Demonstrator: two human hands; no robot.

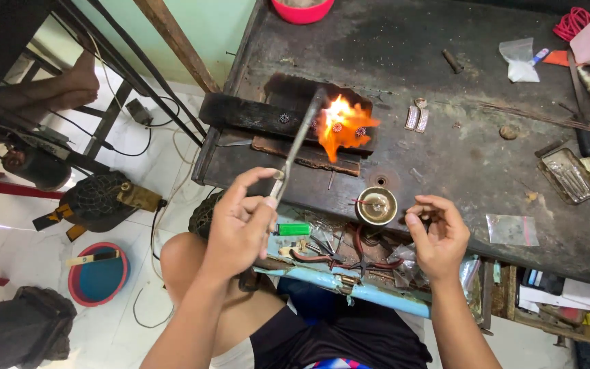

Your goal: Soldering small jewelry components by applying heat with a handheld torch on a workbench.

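Nearest the camera are your knees and dark shorts, with a light blue tray edge (377, 292) just beyond them holding red-handled pliers (322, 256) and a green lighter (293, 229). Your left hand (239, 229) is closed in a pinch grip on the lower end of a thin metal torch pipe (300, 145). Your right hand (437, 234) is loosely curled, fingers half bent; whether it holds anything small, you cannot tell from this view. The surface is a dark, scorched workbench (486, 178) standing on a white tiled floor (8, 232) against a pale green wall. The pipe's long axis runs diagonally, from your left hand up and to the right, its tip pointing at an orange flame (343, 126) over a charred block (274, 116) where small round pieces lie. A small brass bowl (376, 206) sits at the bench edge between your hands. Further right lie a metal tray of tools (568, 176), plastic bags (512, 229) and a red coil (572, 22). A pink bowl (302, 10) stands at the far edge. On the floor to the left sits a red and blue basin (98, 273).
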